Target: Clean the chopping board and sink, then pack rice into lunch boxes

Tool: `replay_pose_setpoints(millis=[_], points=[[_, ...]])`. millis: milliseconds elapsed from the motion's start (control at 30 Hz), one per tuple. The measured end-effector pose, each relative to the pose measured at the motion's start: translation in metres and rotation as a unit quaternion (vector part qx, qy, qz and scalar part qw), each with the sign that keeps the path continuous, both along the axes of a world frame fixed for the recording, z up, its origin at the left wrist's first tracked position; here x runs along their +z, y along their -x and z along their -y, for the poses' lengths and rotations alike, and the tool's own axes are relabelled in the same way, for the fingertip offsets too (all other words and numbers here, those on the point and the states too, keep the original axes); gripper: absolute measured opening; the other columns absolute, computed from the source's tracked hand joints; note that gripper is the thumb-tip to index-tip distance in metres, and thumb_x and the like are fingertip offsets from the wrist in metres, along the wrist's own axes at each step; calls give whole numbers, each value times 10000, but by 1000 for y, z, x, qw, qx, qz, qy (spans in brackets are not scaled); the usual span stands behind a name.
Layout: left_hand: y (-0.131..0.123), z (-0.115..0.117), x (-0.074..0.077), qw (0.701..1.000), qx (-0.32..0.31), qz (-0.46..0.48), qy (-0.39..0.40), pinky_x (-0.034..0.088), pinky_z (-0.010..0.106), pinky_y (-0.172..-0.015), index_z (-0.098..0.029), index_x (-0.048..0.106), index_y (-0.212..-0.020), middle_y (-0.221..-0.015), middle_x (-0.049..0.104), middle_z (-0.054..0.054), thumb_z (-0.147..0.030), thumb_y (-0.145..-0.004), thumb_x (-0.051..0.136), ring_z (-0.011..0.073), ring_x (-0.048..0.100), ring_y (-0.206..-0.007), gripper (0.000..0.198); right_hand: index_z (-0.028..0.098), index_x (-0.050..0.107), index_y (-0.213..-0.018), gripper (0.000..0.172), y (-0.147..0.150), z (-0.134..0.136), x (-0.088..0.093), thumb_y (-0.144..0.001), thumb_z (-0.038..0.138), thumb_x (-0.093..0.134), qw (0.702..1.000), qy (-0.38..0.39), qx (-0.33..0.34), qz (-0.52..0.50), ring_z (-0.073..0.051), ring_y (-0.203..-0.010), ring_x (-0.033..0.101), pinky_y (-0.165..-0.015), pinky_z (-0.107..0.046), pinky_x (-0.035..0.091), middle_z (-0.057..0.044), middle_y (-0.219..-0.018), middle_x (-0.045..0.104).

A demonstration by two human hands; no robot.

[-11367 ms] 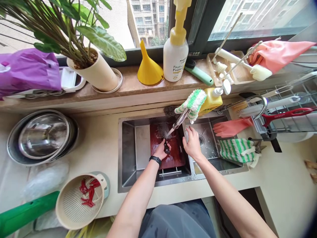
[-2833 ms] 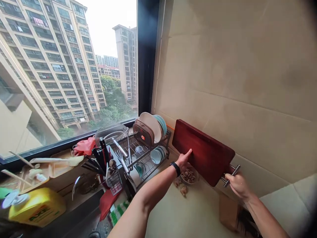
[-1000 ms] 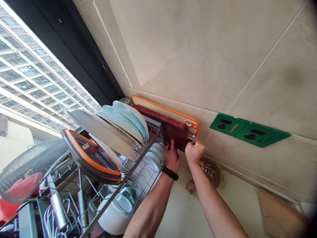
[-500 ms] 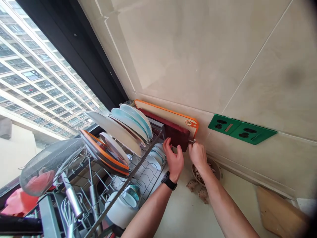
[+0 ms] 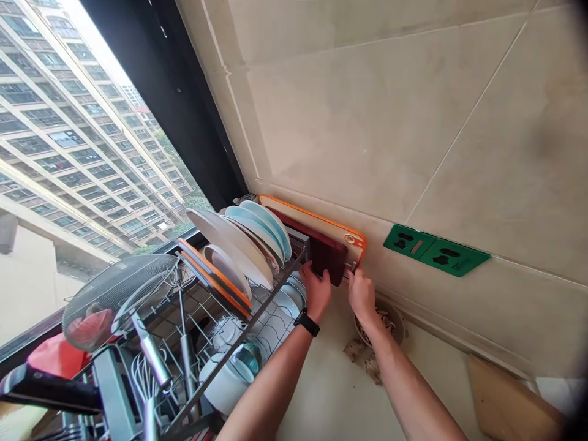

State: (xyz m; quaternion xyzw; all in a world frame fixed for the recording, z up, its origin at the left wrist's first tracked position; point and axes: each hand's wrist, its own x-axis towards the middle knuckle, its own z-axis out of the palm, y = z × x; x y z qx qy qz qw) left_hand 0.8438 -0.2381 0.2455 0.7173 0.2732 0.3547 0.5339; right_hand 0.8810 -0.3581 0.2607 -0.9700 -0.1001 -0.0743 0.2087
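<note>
A dark red cutting board (image 5: 328, 257) stands on edge by the wall, beside the dish rack. My left hand (image 5: 316, 293), with a black watch at the wrist, grips its near lower corner between thumb and fingers. At the board's right end, my right hand (image 5: 361, 295) is closed on a small metal handle (image 5: 351, 267); the fingers hide part of it. Behind the red board, a pale cutting board with an orange rim (image 5: 316, 223) leans against the wall.
Left of my hands, a wire dish rack (image 5: 239, 358) holds plates (image 5: 236, 242), bowls and a whisk (image 5: 146, 373). A black-handled knife (image 5: 55, 387) juts out at lower left. Below my right hand are a bowl (image 5: 399, 324) and ginger-like pieces (image 5: 372, 370). Green sockets (image 5: 436, 250) sit on the wall.
My left hand has gone from spread fingers beside the red board to gripping its lower corner. The red board has shifted slightly left against the pale one. The camera view has shifted too.
</note>
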Motion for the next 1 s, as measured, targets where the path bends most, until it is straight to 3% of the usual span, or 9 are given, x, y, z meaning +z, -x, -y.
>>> replay_pose_setpoints(millis=[200,433,800,900,1000], points=[[4,5,14,997,-71,15,0,487,463,-1077,-229,538,-1321,-1325,557,152,-196,-834,684,278,590,-1207,510,114,640,-1173,359,-8,-8,10,-1088,405,447,998,60,12,-35,-276,-817,771,-626,-270,445,-186,-889,772],[-3,6,36,992,-121,31,-28,576,390,-907,-220,427,-1491,-1364,490,164,-186,-840,648,259,587,-1152,689,92,681,-1111,377,-15,-3,16,-1105,328,387,997,72,15,-37,-277,-853,776,-684,-284,496,-212,-933,775],[-34,13,55,995,-99,18,-16,474,402,-1085,-168,153,-1656,-1429,406,205,-115,-735,664,300,524,-1270,1055,109,708,-1119,382,-23,4,18,-1091,348,412,997,63,21,-41,-291,-881,773,-701,-306,486,-207,-956,775],[-36,14,56,994,-91,2,-54,445,417,-1115,-162,105,-1664,-1396,400,191,-85,-718,632,288,502,-1259,1086,127,709,-1114,387,-21,6,18,-1093,367,406,997,59,26,-42,-291,-870,770,-682,-306,461,-194,-951,777],[-36,14,55,993,-101,4,-61,491,377,-1048,-169,133,-1664,-1368,394,168,-77,-740,583,247,512,-1180,1032,130,709,-1109,358,-19,6,19,-1088,331,413,997,54,27,-51,-279,-873,764,-677,-300,439,-189,-957,778]])
